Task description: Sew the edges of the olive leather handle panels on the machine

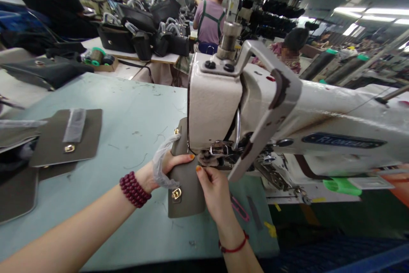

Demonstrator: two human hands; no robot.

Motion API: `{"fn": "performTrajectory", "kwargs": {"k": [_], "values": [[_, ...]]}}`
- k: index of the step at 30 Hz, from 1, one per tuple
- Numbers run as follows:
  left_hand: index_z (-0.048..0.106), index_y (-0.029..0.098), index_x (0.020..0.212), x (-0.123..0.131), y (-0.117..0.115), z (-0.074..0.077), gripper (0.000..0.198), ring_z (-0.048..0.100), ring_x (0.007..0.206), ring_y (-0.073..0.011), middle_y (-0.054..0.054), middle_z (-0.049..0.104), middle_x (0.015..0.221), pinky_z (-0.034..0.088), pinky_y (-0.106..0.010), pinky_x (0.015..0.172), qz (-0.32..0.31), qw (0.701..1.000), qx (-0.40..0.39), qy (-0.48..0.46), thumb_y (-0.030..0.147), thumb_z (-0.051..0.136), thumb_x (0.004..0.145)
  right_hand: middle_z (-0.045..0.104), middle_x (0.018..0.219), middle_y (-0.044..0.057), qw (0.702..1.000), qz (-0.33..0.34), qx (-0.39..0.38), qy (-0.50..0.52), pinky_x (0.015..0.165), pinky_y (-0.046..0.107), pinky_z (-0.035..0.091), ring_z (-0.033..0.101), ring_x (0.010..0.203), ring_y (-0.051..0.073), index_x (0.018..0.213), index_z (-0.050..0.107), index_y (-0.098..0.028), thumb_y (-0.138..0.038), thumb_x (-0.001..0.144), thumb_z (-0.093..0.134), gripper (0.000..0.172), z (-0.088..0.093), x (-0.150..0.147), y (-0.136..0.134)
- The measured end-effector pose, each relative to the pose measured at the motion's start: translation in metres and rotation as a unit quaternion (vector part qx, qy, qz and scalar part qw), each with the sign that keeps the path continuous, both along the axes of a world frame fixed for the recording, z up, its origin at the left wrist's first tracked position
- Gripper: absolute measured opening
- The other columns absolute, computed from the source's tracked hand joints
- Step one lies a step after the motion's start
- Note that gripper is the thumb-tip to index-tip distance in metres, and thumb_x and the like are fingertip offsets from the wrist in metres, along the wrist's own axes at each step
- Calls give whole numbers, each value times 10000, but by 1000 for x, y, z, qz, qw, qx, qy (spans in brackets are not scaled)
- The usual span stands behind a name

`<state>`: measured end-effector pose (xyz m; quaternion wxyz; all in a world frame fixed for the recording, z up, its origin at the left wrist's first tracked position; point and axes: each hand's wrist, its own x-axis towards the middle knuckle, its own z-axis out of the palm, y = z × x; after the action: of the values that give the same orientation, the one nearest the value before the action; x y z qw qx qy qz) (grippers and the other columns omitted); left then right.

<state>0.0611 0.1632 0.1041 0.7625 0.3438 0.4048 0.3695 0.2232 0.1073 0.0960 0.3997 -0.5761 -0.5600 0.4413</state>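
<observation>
A grey-brown bag panel (190, 202) with gold clasps lies under the head of a sewing machine (215, 98). Its carrying handle, wrapped in clear plastic (159, 164), loops around my left hand (169, 164). That hand grips the panel, thumb stretched across the top towards the presser foot; its other fingers are mostly hidden. My right hand (215, 190) is closed at the panel's right edge, thumb and forefinger pinched just in front of the presser foot area. The needle is hidden behind the machine's parts.
More grey-brown bag panels (86, 136) lie on the pale green tabletop (128, 94) at left. Pink thread snips (239, 209) rest right of my right hand. Black handbags (116, 38) crowd a table behind. A co-worker (211, 21) sits beyond, facing away.
</observation>
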Motion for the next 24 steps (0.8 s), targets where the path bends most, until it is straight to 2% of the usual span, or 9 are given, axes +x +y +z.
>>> {"fn": "performTrajectory", "kwargs": {"k": [6,12,18,24], "values": [[653,230,1116,2,-3,6,448,712,800,-263,-83,728,1037,586,-349,681,6,1000,-14,-4,223,784,688,361,562,-25,1000,8,5,6,497,218,246,314,563,104,586,495,-152,-452,877,483,418,2,2,1],[629,220,1151,2,-4,1,524,711,745,-259,-118,708,1063,590,-352,637,6,1000,-18,-1,259,811,661,357,579,-21,1000,13,6,17,489,217,228,310,570,104,584,464,-159,-438,868,489,399,1,2,2],[647,224,1106,1,-4,4,488,704,842,-296,-115,705,1071,582,-387,737,7,1000,2,6,272,823,653,390,581,-16,1000,13,9,19,480,212,232,321,562,104,592,500,-152,-443,869,482,402,2,2,1],[616,199,1140,2,-6,9,510,706,826,-282,-116,714,1014,589,-352,702,6,1000,14,26,272,808,674,399,563,-15,1000,10,19,15,478,213,223,322,548,100,575,519,-143,-435,865,498,412,5,1,1]]}}
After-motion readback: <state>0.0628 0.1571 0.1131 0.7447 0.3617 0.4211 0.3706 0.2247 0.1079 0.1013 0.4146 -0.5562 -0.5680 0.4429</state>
